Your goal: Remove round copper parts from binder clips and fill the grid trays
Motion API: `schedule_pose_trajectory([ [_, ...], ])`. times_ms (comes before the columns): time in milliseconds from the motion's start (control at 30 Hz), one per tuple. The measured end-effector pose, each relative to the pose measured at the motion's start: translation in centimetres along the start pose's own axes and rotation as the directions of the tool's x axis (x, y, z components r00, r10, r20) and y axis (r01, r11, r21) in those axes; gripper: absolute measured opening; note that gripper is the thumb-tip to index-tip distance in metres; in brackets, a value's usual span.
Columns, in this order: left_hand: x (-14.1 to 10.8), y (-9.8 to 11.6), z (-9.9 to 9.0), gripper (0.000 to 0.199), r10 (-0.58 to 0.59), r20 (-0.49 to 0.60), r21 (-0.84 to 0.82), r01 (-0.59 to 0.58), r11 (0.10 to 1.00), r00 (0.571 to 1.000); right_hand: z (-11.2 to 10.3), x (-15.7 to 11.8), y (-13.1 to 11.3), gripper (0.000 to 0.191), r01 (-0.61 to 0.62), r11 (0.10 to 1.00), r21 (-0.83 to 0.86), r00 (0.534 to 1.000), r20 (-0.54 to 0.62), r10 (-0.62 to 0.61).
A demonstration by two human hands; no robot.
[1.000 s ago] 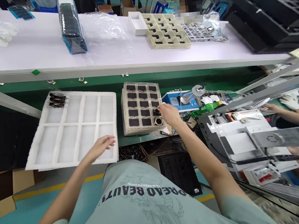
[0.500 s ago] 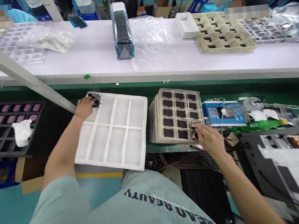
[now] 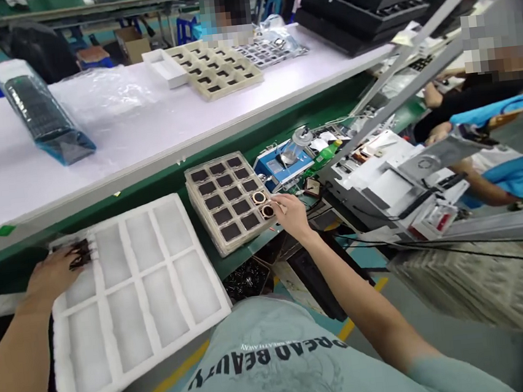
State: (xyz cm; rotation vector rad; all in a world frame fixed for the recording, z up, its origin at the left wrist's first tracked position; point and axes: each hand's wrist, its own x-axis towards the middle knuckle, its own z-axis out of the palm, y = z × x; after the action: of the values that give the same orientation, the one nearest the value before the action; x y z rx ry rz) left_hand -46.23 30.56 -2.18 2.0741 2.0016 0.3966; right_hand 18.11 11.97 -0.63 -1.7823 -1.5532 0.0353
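Note:
My left hand (image 3: 51,276) is at the upper left corner of a white foam tray (image 3: 134,275) divided into several compartments. Its curled fingers are on a small bunch of thin black pieces (image 3: 80,255), partly hidden by the hand. My right hand (image 3: 292,215) is at the near right corner of a stack of clear plastic trays (image 3: 222,244). Thumb and fingers pinch a round gold-rimmed ring-shaped part (image 3: 267,211) with a dark centre. A second gold-rimmed ring (image 3: 258,197) lies in the pocket just beyond it. Dark square pads sit in the other pockets.
A blue device (image 3: 281,168) and a green bottle (image 3: 326,154) are right of the stack. On the raised white shelf (image 3: 135,131) are a wrapped black bundle (image 3: 41,112) and a beige compartment tray (image 3: 227,83). Black trays (image 3: 354,8) are stacked behind. Co-workers sit at the right.
The view has swung to the right, so the foam tray and clear trays appear further left. Two gold-rimmed rings now show at the right hand. The left hand stays at the black pieces.

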Motion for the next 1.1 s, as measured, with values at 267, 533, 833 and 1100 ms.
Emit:
schedule_pose_trajectory([
  [267,-3.2,4.6,-2.9,0.042,0.084,-0.156,-0.058,-0.094,0.994,0.984,-3.1,-6.9,-2.5,0.028,-0.186,0.948,0.256,0.97,-0.105,0.219],
  [533,-20.0,28.2,4.6,0.05,-0.334,0.12,-0.946,0.21,0.248,0.935,0.9,-10.3,-10.2,0.039,-0.342,0.699,0.627,0.867,0.498,-0.023],
  [833,-25.8,39.7,5.7,0.037,-0.093,0.407,-0.895,0.376,-0.239,0.909,-2.0,-8.9,-10.0,0.043,-0.568,0.582,0.583,0.768,0.629,0.121],
  [1100,-25.3,43.6,7.6,0.055,-0.05,0.361,-0.932,0.358,-0.065,0.931,-4.9,-8.9,-9.0,0.043,-0.491,0.698,0.522,0.803,0.582,0.13],
])
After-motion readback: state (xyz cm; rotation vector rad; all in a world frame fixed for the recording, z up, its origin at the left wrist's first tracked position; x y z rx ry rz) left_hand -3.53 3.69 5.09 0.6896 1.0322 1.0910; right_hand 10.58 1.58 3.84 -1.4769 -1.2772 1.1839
